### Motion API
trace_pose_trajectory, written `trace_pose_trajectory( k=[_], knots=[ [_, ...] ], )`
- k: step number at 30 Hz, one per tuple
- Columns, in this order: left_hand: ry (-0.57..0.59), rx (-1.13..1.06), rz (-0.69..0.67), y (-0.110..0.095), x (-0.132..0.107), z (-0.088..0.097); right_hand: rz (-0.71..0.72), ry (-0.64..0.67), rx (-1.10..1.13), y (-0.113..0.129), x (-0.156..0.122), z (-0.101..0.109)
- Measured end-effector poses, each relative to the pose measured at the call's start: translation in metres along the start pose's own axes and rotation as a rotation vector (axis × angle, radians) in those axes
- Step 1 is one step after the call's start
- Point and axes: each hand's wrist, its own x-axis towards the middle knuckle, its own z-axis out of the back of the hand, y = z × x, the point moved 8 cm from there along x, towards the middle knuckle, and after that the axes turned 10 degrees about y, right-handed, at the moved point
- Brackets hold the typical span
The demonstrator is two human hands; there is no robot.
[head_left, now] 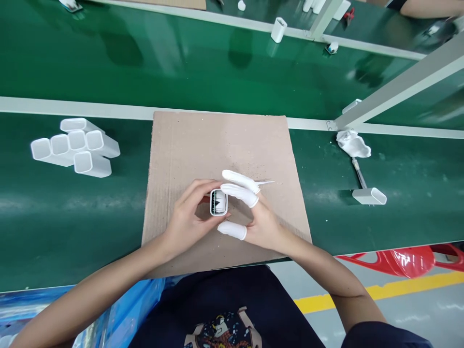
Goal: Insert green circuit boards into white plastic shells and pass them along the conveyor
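Both my hands meet over a brown cardboard sheet [203, 140] on the green bench. My left hand [188, 215] is closed around a small white rectangular casing [218, 202], whose open end faces me and shows dark parts inside. My right hand [250, 212] wears white finger cots on the thumb and two fingers. Those fingers pinch the same casing from the right, and a thin pointed tool sticks out past them to the right.
Several empty white casings [76, 147] lie stacked at the left. At the right are a crumpled white cloth [353, 144], a thin tool and one more casing [369, 196]. A metal frame bar [398, 84] crosses the upper right. A red stool [402, 261] stands below.
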Motion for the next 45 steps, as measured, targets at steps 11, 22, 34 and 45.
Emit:
trace_pose_trajectory(
  k=[11, 22, 34, 45],
  knots=[
    [-0.010, 0.117, -0.060, -0.002, -0.004, 0.006, 0.233, -0.042, -0.554, 0.010, -0.007, -0.015],
    [0.169, 0.050, -0.198, -0.016, 0.001, -0.001, 0.192, -0.021, -0.136, 0.008, -0.004, 0.021],
    [0.423, -0.186, -0.116, -0.002, 0.009, -0.010, 0.282, 0.095, -0.327, 0.019, -0.009, 0.006],
    [0.445, -0.172, -0.101, 0.001, 0.004, -0.011, 0.318, 0.094, -0.390, 0.027, -0.010, 0.004]
  ],
)
